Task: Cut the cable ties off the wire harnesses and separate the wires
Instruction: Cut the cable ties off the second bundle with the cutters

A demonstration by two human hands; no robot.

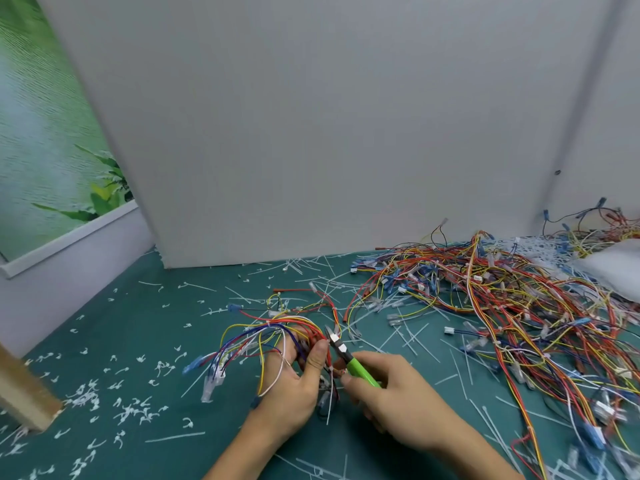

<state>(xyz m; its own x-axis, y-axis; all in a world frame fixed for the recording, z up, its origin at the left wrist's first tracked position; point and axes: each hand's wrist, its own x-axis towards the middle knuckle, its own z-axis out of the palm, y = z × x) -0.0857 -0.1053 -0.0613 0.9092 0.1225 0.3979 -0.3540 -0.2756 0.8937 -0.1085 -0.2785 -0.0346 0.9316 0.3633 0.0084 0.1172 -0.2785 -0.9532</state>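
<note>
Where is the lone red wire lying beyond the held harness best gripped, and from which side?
Likely pinch the red wire mid-length, from above: it lies flat and nearly straight on the green mat, apart from the big tangle.

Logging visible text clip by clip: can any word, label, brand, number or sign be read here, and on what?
None can be read.
The green-handled cutters in the right hand show no legible brand.
Connectors on the wire harness in the left hand and on the wire pile are too small and blurred for markings.
The grey panel and green mat bear no print.
</note>
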